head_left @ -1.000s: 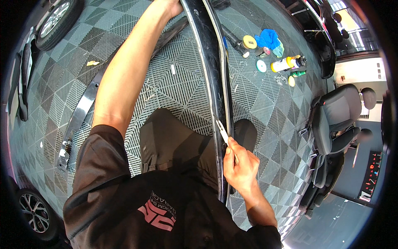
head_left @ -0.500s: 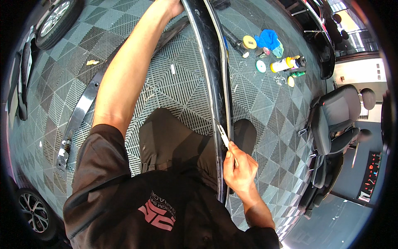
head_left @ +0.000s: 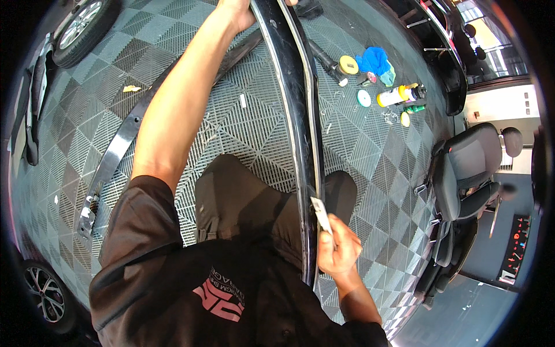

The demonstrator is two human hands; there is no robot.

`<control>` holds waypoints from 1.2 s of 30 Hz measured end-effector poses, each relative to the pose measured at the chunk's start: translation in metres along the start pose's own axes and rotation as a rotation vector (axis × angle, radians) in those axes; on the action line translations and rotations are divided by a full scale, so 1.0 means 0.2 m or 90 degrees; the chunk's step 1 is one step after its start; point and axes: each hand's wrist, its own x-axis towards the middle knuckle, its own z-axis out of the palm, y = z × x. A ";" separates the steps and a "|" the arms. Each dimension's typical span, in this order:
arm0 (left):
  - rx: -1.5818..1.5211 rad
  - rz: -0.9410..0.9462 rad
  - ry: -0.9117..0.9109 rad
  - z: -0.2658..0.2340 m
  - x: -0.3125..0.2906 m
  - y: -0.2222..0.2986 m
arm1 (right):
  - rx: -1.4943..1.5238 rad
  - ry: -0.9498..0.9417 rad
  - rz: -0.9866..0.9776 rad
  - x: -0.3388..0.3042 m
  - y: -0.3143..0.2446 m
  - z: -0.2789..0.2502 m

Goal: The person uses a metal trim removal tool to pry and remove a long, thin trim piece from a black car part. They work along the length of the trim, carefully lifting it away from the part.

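Leftmost, near the rim, a car wheel (head_left: pixel 81 30) up high and another wheel (head_left: pixel 44 295) down low. Next, behind the left forearm (head_left: pixel 173 118), a curved black piece (head_left: pixel 115 147) lying on the tiled floor (head_left: pixel 378 153). Then, at the top, the left hand (head_left: pixel 236 13), clasped round a long black strip (head_left: pixel 293 75) — fingers mostly hidden or cut off. Down the middle, the same strip, pale-edged, held off the floor, lower end by the black shirt (head_left: pixel 167 277). Just beside it, the right hand (head_left: pixel 340 247), thumb and fingers pinching a flat whitish tool (head_left: pixel 322 216), tip at the strip's right edge — cannot tell whether touching. Farther right, a blue cloth (head_left: pixel 374 59), a yellow-and-white bottle (head_left: pixel 393 96), then a grey car seat (head_left: pixel 471 156).
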 end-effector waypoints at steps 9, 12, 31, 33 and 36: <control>0.003 -0.013 -0.024 0.02 -0.01 0.03 | 0.565 0.083 0.347 0.13 0.36 0.26; 0.021 -0.020 -0.019 0.02 -0.02 0.04 | 0.705 0.020 0.329 0.18 0.31 0.27; 0.320 -0.130 -0.024 -0.07 -1.31 -0.62 | 0.521 0.001 0.197 0.22 0.30 0.33; 0.475 -0.154 -0.008 -0.08 -1.29 -0.58 | 0.527 0.006 0.215 0.22 0.27 0.35; 0.412 -0.162 -0.049 -0.11 -1.31 -0.52 | 0.502 -0.016 0.210 0.22 0.25 0.36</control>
